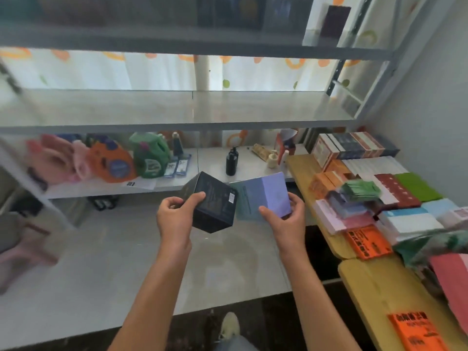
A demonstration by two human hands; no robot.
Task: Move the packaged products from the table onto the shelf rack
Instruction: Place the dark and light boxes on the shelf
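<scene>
Head view: left hand (174,216) grips black box (212,202), fingers (196,198) curled round it. Right hand (286,219) holds pale blue box (263,196), fingers clamped on edges. Both boxes in air, touching, above lower shelf (101,262). More packaged products (379,196) piled on yellow tabletop (367,287), right side.
</scene>
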